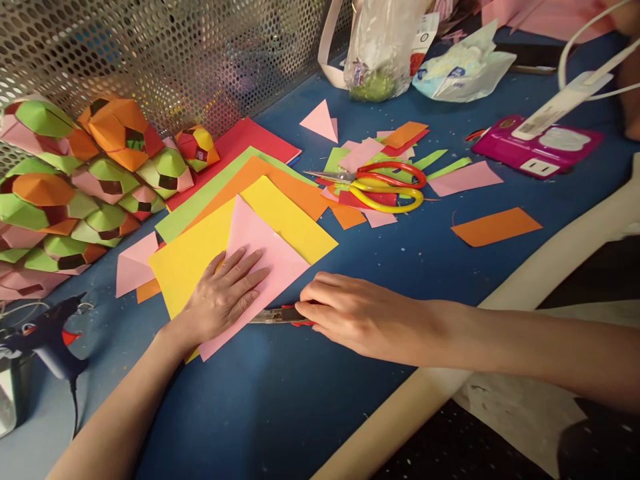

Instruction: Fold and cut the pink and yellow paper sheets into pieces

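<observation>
My left hand [227, 293] lies flat with its fingers spread, pressing on a pink sheet of paper [273, 257] folded into a triangle. Beneath that are yellow paper [187, 267], orange paper [295, 187] and green paper [183, 217], fanned out. My right hand [345, 310] is closed around a utility knife [277, 315] with red on its handle. The knife's metal end reaches to the lower right edge of the pink paper, where its tip is hidden. Scissors [390, 187] with red and yellow handles rest on paper scraps beyond my hands.
Folded paper modules [45, 193] are stacked at the left against a perforated metal panel [175, 60]. A glue gun [55, 340] stands at lower left. A purple packet [540, 147], an orange strip [495, 227] and a plastic bag [377, 47] lie farther off. The pale table edge [400, 407] runs diagonally.
</observation>
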Tool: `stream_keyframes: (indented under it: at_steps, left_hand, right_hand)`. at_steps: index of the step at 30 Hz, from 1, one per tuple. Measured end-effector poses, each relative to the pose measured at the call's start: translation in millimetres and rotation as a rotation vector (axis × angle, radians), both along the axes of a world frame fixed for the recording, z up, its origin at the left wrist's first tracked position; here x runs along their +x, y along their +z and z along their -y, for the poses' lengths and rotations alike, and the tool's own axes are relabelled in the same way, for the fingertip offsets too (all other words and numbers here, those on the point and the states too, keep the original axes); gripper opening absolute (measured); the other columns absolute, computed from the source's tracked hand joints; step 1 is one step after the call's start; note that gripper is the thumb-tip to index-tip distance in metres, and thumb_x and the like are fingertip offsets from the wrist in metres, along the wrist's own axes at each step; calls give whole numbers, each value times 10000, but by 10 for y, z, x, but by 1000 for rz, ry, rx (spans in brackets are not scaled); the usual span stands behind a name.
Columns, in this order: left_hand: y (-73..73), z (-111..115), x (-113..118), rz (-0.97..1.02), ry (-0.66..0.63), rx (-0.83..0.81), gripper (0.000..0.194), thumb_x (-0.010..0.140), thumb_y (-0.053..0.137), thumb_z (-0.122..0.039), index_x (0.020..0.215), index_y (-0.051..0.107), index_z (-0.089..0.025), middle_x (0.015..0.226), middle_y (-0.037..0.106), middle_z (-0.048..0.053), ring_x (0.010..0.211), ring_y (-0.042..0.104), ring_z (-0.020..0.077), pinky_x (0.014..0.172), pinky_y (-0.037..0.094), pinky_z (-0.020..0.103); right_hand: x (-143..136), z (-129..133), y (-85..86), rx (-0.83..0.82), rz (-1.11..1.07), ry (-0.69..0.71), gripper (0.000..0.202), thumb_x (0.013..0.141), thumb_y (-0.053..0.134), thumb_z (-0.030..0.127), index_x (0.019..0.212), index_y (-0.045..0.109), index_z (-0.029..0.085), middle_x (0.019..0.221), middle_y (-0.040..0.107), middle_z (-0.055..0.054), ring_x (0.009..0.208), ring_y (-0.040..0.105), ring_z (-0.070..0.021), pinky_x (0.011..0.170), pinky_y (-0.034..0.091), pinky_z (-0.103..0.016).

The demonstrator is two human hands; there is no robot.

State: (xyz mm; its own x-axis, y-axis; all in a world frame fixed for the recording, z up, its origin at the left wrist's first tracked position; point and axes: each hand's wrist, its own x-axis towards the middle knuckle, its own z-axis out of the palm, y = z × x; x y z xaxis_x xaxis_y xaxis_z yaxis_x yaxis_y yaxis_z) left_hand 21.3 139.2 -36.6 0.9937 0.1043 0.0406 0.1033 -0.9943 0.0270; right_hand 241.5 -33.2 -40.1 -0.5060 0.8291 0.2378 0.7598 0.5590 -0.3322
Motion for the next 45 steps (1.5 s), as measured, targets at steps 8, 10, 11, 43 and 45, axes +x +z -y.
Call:
stream_keyframes:
  at_steps: [8, 10, 11, 43, 45]
  left_hand:
    - [-6, -6, 9, 10, -11, 7, 462, 993, 386, -252, 1455, 379, -247, 1546, 320, 62, 1447, 246, 263, 1142, 259, 502]
    - [-4, -2, 10, 1, -7, 8, 458, 994, 387, -254, 1452, 385, -243, 1548, 316, 61, 1448, 242, 265, 1145, 253, 501]
    - [-1, 0, 10, 0, -2, 4, 457, 994, 389, -256, 1451, 387, -245, 1547, 317, 60, 1447, 243, 265, 1147, 251, 499]
    - [2, 1, 6, 2, -11, 17, 445, 998, 377, -246, 1442, 396, -222, 1548, 316, 70, 1451, 232, 263, 1142, 251, 496]
    - [7, 3, 4, -6, -8, 14, 442, 998, 373, -248, 1439, 402, -221, 1548, 314, 69, 1451, 232, 264, 1144, 247, 495]
  right_hand:
    - [-11, -7, 18, -6, 0, 16, 243, 949, 382, 74, 844, 597, 118, 834, 539, -77, 767, 429, -168, 712, 391, -324]
    - [-17, -6, 20, -1, 6, 8, 251, 946, 376, 68, 839, 598, 117, 834, 541, -78, 766, 429, -170, 713, 393, -328]
    - [-21, -6, 20, 1, 11, 7, 258, 946, 369, 65, 838, 598, 117, 833, 541, -78, 765, 429, -170, 714, 394, -329]
    - [-58, -9, 16, -49, -25, 33, 265, 955, 367, 90, 869, 617, 100, 850, 552, -88, 777, 438, -174, 728, 421, -331]
    - [-56, -9, 11, -43, -30, 30, 263, 955, 370, 93, 867, 618, 98, 847, 551, -89, 779, 441, -175, 731, 423, -333]
